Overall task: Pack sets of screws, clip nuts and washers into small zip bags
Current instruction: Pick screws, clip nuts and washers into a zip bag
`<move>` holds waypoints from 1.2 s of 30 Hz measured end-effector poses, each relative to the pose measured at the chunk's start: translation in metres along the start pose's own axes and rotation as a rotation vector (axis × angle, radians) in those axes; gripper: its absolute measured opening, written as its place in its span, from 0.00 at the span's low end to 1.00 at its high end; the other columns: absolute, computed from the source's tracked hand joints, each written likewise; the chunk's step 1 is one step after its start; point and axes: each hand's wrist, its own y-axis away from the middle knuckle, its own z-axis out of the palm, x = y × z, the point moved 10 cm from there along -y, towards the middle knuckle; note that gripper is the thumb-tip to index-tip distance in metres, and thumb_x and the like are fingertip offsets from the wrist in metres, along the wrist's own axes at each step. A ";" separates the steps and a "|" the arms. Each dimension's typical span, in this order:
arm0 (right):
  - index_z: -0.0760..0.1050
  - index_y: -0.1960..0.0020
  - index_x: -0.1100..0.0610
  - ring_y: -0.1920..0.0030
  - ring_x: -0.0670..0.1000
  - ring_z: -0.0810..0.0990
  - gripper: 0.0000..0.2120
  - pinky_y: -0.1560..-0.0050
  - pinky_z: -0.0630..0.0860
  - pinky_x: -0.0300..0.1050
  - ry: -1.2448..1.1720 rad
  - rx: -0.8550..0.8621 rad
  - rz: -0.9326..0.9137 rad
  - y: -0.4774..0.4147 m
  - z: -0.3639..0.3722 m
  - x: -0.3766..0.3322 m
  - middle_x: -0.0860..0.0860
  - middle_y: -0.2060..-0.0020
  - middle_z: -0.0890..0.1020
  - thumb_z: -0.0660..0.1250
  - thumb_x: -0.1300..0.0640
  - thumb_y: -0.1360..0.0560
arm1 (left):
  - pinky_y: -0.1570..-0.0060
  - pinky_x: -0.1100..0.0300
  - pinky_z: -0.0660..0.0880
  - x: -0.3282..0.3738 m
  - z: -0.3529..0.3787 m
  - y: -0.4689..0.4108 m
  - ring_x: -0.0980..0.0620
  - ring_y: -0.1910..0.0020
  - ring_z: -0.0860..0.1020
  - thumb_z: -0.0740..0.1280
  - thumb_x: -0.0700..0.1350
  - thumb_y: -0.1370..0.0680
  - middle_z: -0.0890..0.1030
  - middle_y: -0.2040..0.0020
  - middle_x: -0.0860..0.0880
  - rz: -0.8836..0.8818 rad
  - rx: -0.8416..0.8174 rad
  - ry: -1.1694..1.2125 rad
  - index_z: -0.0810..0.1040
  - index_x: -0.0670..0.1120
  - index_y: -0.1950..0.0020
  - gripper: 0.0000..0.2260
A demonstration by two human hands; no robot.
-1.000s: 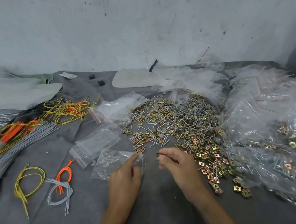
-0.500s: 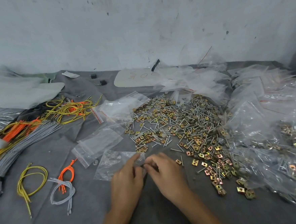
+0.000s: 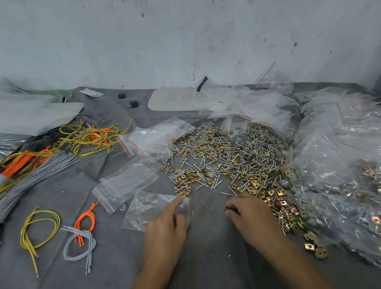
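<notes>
Fingers point(image 3: 178, 202) of left hand point(image 3: 166, 229) pinch zip bag point(image 3: 144, 210) mouth; right hand point(image 3: 253, 219), curled, touches near edge of hardware pile point(image 3: 231, 159); grip unclear.

wall point(image 3: 177, 32): pale blue-grey, speckled with dark flecks
bench cloth point(image 3: 216, 269): plain dark grey
screws point(image 3: 253, 153): bright silver
clip nuts point(image 3: 281, 203): brassy gold, tinged pink and green
washers point(image 3: 212, 175): dull grey
zip bags point(image 3: 129, 182): clear, red stripe along the seal
front zip bag point(image 3: 149, 210): clear, white glints
large loop point(image 3: 23, 235): yellow with fine dark banding
knotted loops point(image 3: 84, 234): orange and grey
cord bundle point(image 3: 30, 185): grey
board point(image 3: 177, 100): white, orange and dark scrawl
small blocks point(image 3: 134, 103): black
</notes>
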 end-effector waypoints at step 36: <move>0.76 0.43 0.46 0.49 0.51 0.77 0.09 0.52 0.70 0.45 0.035 0.082 0.177 -0.005 -0.028 0.040 0.45 0.48 0.74 0.69 0.50 0.22 | 0.60 0.54 0.74 -0.004 0.000 -0.001 0.45 0.63 0.80 0.67 0.39 0.24 0.82 0.64 0.44 -0.026 0.010 0.046 0.83 0.53 0.40 0.16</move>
